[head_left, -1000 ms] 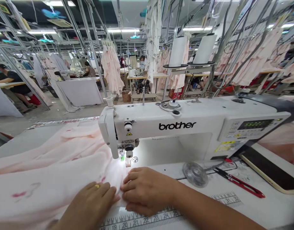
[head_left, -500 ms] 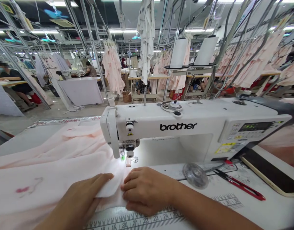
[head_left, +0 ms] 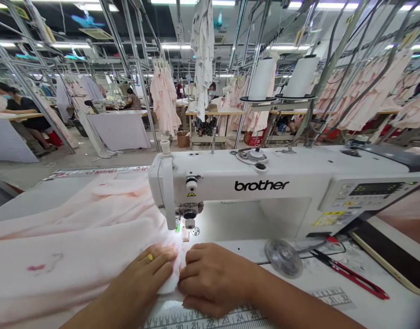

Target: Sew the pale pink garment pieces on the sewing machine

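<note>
Pale pink fabric (head_left: 93, 246) with a small embroidered motif covers the left of the table and runs under the needle area of the white sewing machine (head_left: 210, 169). My left hand (head_left: 146, 269), with a gold ring, lies on top of the fabric, its fingers stretched flat toward the presser foot. Beside it, my right hand (head_left: 213, 276) has its fingers curled on the fabric's right edge; the fingertips are partly hidden. A white edge of cloth shows between the hands. The presser foot (head_left: 178, 225) is lit, with the cloth at it.
A clear round disc (head_left: 284, 258), red thread snips (head_left: 350, 274) and a phone (head_left: 391, 256) lie to the right. A printed ruler (head_left: 210, 320) runs along the near edge. Thread cones (head_left: 261, 80) stand behind the machine; people sit at other tables.
My left hand has moved right and forward, and its fingers now press flat on the cloth near the presser foot. The right hand stays at the edge. The view has shifted slightly.
</note>
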Tool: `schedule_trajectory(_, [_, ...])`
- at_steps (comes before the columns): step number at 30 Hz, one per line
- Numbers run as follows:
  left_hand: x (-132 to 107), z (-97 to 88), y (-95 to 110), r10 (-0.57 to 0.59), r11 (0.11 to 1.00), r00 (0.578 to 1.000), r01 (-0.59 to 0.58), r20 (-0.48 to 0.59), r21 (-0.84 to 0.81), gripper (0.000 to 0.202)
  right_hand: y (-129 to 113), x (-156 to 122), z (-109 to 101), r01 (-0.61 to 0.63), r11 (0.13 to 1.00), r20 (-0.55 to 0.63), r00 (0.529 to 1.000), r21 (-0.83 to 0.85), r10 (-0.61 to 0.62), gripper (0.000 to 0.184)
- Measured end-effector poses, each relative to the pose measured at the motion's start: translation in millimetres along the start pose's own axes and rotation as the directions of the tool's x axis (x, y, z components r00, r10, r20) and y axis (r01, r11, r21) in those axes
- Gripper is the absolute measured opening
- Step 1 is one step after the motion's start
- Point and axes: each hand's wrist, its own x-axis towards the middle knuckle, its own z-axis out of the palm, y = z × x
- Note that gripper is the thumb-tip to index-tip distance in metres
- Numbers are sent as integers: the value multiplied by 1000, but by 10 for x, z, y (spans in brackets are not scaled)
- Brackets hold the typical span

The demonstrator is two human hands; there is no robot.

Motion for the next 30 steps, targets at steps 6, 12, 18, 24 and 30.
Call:
schedule_trajectory(6, [88, 15, -202, -16, 1000, 997, 17, 76, -10, 38, -36, 29, -47, -129, 991, 22, 991, -22, 129, 21])
schedule_trajectory(12, [227, 0, -385, 37, 999, 992, -33, 120, -33, 32, -1, 49, -95, -243, 970, 26, 970, -2, 243, 22])
schedule_trajectory(18, [215, -70, -312, -123, 980, 982, 143, 146, -137, 40, 10, 30, -109, -251, 968, 2, 968, -10, 251, 23])
schedule_trajectory(24, [243, -73, -225, -91, 967, 987, 120, 136, -223, 23, 19, 26, -76, -245, 969, -3, 970, 18, 245, 24])
schedule_trajectory(30, [283, 8, -237, -6, 999, 998, 8, 55, -41, 21, 38, 29, -62, -320, 947, -5, 947, -20, 320, 25])
